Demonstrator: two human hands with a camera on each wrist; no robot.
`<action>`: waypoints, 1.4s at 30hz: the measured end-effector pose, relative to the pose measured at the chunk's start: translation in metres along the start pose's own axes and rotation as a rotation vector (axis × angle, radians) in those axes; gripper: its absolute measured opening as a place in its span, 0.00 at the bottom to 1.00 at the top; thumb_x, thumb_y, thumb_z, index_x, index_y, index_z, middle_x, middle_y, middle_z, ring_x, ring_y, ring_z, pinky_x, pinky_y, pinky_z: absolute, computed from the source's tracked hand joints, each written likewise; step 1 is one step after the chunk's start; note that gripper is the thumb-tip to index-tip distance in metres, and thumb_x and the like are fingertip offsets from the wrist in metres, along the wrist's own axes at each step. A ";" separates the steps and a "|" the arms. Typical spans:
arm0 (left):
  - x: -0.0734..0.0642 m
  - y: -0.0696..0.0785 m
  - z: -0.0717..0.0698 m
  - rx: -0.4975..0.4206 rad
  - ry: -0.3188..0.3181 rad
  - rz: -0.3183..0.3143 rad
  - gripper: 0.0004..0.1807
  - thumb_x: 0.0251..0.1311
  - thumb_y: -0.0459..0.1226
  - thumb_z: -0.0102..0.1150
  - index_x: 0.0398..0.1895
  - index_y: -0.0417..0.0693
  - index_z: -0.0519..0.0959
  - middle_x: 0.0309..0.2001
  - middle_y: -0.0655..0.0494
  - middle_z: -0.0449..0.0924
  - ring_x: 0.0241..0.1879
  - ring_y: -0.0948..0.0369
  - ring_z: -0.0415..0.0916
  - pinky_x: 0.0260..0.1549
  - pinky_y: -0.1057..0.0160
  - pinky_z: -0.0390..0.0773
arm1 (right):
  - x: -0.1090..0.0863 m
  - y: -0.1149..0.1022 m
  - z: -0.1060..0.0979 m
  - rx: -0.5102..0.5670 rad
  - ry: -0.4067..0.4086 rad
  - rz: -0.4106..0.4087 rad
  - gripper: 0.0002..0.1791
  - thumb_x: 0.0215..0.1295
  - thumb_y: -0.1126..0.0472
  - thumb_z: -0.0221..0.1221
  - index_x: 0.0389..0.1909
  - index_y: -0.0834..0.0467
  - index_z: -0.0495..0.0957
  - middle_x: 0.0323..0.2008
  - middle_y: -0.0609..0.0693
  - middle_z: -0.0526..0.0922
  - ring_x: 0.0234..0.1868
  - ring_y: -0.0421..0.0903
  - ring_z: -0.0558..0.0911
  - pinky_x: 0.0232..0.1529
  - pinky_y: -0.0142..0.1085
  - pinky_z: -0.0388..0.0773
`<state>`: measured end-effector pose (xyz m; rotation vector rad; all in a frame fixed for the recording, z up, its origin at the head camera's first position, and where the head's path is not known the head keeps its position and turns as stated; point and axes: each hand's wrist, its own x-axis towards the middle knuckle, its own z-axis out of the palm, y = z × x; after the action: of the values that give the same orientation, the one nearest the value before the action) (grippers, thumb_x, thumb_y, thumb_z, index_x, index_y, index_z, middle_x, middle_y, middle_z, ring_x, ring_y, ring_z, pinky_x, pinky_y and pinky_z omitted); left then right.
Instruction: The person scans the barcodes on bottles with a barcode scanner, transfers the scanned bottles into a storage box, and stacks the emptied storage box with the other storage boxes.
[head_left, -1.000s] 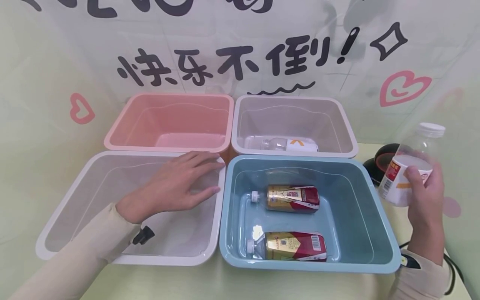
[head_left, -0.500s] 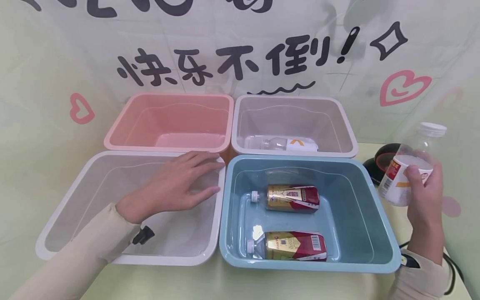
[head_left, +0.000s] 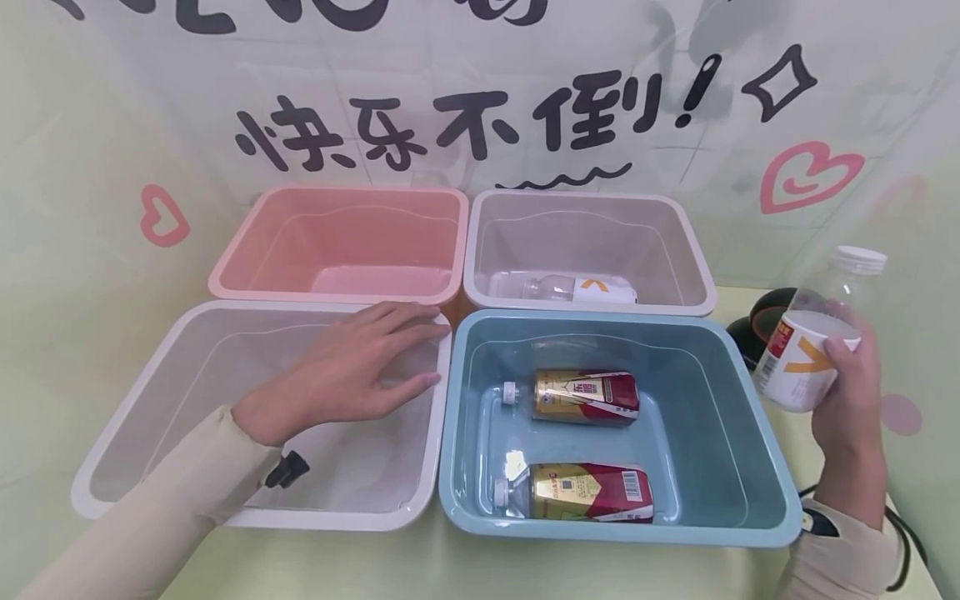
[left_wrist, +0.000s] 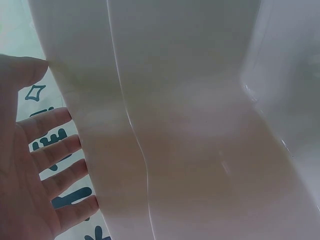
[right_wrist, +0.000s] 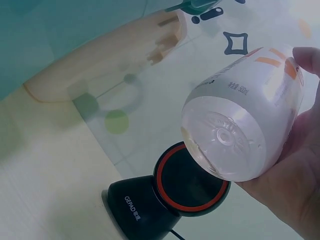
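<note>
At the right side of the head view, my right hand (head_left: pixel 851 400) grips a clear plastic bottle (head_left: pixel 806 358) with a white cap and a white label bearing an orange mark. The bottle leans, cap up and to the right. In the right wrist view, its base points toward a black scanner-like device (right_wrist: pixel 192 177) with a red ring. My left hand (head_left: pixel 345 371) lies over the whitish bin (head_left: pixel 142 400) at the front left, fingers extended, with fingertips touching its right rim. The left wrist view shows these fingertips against the bin wall (left_wrist: pixel 175 125).
A blue bin (head_left: pixel 765 450) holds two gold-and-red bottles (head_left: pixel 585 397) lying on their sides. Behind it, a greyish bin (head_left: pixel 675 242) contains a clear bottle (head_left: pixel 600 290) with a white label. A pink bin (head_left: pixel 345 242) stands at the back left. Black cables (head_left: pixel 911 533) run at the right edge.
My right hand has turned the bottle slightly, bringing more of the orange mark into view, and shifted a little left. My left hand stays on the rim.
</note>
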<state>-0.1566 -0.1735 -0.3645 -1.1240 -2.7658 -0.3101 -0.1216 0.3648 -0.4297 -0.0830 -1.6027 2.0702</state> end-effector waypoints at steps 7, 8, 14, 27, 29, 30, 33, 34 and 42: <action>0.000 0.000 0.000 0.003 -0.006 -0.002 0.32 0.68 0.60 0.62 0.71 0.59 0.79 0.73 0.57 0.76 0.74 0.53 0.72 0.71 0.44 0.77 | 0.001 0.003 -0.006 0.013 -0.016 0.023 0.27 0.68 0.61 0.55 0.69 0.57 0.72 0.55 0.51 0.79 0.48 0.44 0.80 0.46 0.26 0.78; 0.000 0.000 0.000 0.003 -0.006 -0.001 0.32 0.68 0.60 0.62 0.71 0.59 0.79 0.73 0.57 0.76 0.74 0.52 0.72 0.71 0.44 0.77 | 0.001 0.004 -0.007 0.007 -0.012 0.024 0.27 0.69 0.61 0.55 0.69 0.57 0.72 0.55 0.51 0.80 0.48 0.44 0.80 0.46 0.26 0.79; 0.001 0.000 0.000 0.006 -0.002 0.004 0.32 0.68 0.60 0.62 0.71 0.58 0.79 0.73 0.56 0.76 0.74 0.52 0.72 0.72 0.44 0.77 | 0.000 0.000 -0.004 -0.048 0.027 0.033 0.25 0.71 0.63 0.54 0.68 0.56 0.73 0.55 0.51 0.79 0.49 0.45 0.79 0.46 0.27 0.77; 0.000 0.000 0.001 0.011 -0.005 0.001 0.32 0.68 0.59 0.62 0.71 0.59 0.79 0.74 0.56 0.76 0.75 0.53 0.71 0.72 0.44 0.76 | 0.002 -0.002 -0.003 -0.070 0.056 0.025 0.23 0.73 0.66 0.55 0.68 0.55 0.72 0.57 0.51 0.78 0.52 0.46 0.75 0.47 0.26 0.77; 0.000 0.000 0.001 0.012 -0.004 0.003 0.32 0.68 0.59 0.62 0.71 0.58 0.79 0.74 0.56 0.76 0.75 0.53 0.71 0.72 0.44 0.76 | 0.002 0.000 -0.003 -0.080 0.061 -0.002 0.26 0.70 0.65 0.57 0.69 0.56 0.72 0.57 0.52 0.78 0.52 0.47 0.75 0.48 0.26 0.77; 0.000 0.000 0.001 0.013 -0.003 0.003 0.32 0.68 0.59 0.62 0.71 0.58 0.79 0.74 0.56 0.76 0.75 0.53 0.71 0.72 0.44 0.76 | 0.001 0.000 -0.003 -0.073 0.060 -0.011 0.26 0.69 0.65 0.58 0.69 0.57 0.72 0.57 0.53 0.78 0.52 0.47 0.75 0.48 0.26 0.77; 0.001 0.000 0.001 0.014 0.000 0.006 0.32 0.68 0.59 0.62 0.71 0.59 0.79 0.73 0.57 0.76 0.75 0.53 0.71 0.72 0.44 0.76 | 0.001 0.000 -0.003 -0.062 0.052 -0.037 0.26 0.68 0.65 0.59 0.67 0.58 0.72 0.56 0.53 0.78 0.51 0.47 0.76 0.46 0.26 0.78; 0.001 0.000 0.001 0.014 0.000 0.007 0.32 0.68 0.59 0.62 0.71 0.58 0.79 0.73 0.57 0.76 0.75 0.53 0.71 0.72 0.44 0.77 | 0.001 0.000 -0.003 -0.064 0.049 -0.042 0.26 0.68 0.65 0.59 0.67 0.58 0.73 0.55 0.53 0.78 0.51 0.47 0.76 0.46 0.26 0.78; 0.001 0.000 0.001 0.014 0.001 0.013 0.32 0.68 0.59 0.62 0.71 0.58 0.79 0.74 0.56 0.76 0.75 0.53 0.71 0.73 0.45 0.76 | 0.001 -0.001 -0.002 -0.108 0.072 -0.033 0.23 0.68 0.64 0.60 0.64 0.58 0.77 0.51 0.53 0.81 0.47 0.47 0.76 0.43 0.26 0.76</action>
<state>-0.1574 -0.1731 -0.3654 -1.1376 -2.7541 -0.2895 -0.1213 0.3669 -0.4291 -0.1659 -1.6606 1.9326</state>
